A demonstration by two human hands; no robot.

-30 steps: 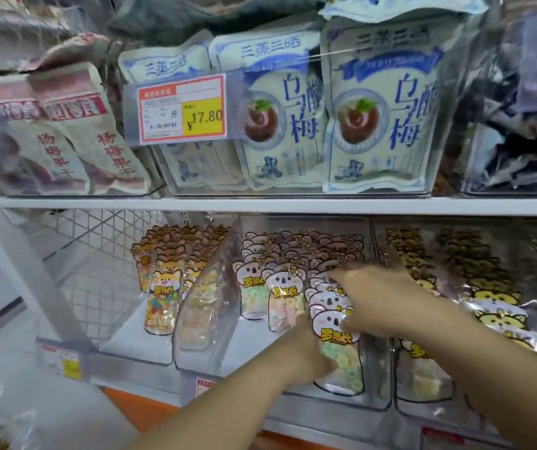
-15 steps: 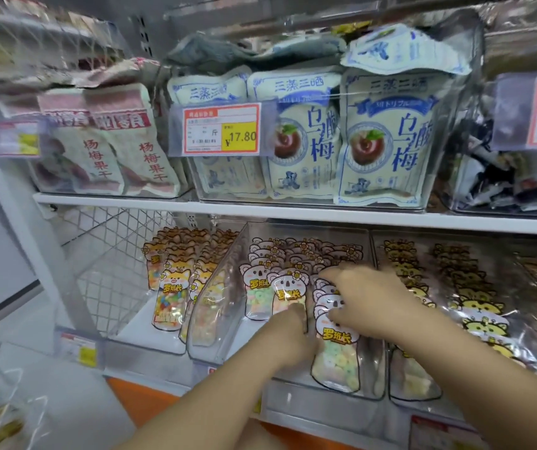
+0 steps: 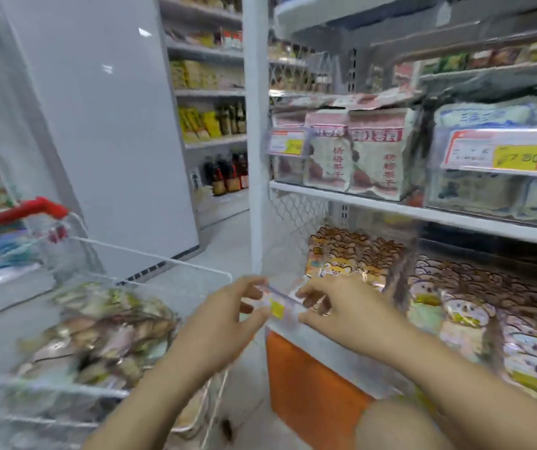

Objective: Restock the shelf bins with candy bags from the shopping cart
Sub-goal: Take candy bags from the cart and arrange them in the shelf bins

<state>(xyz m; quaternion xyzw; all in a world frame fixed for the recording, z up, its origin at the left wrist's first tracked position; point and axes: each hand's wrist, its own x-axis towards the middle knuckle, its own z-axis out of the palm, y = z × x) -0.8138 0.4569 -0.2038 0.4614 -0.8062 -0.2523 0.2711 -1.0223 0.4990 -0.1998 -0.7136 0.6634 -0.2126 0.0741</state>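
Note:
My left hand and my right hand hover side by side in front of the left end of the low shelf, fingers loosely spread, nothing in them. A small price tag on the shelf edge shows between them. Clear shelf bins hold upright candy bags: orange animal-print bags at the left, white koala-print bags to their right. The wire shopping cart with a red handle stands at the lower left, holding a blurred heap of candy bags.
An upper shelf carries pink and blue-white snack bags behind price tags. A white shelf post rises beside the hands. An orange base panel lies under the low shelf. A grey cabinet and far bottle shelves stand left.
Both hands have pulled out of the koala bin and moved left to the shelf's end. My view has swung left, bringing the cart into sight.

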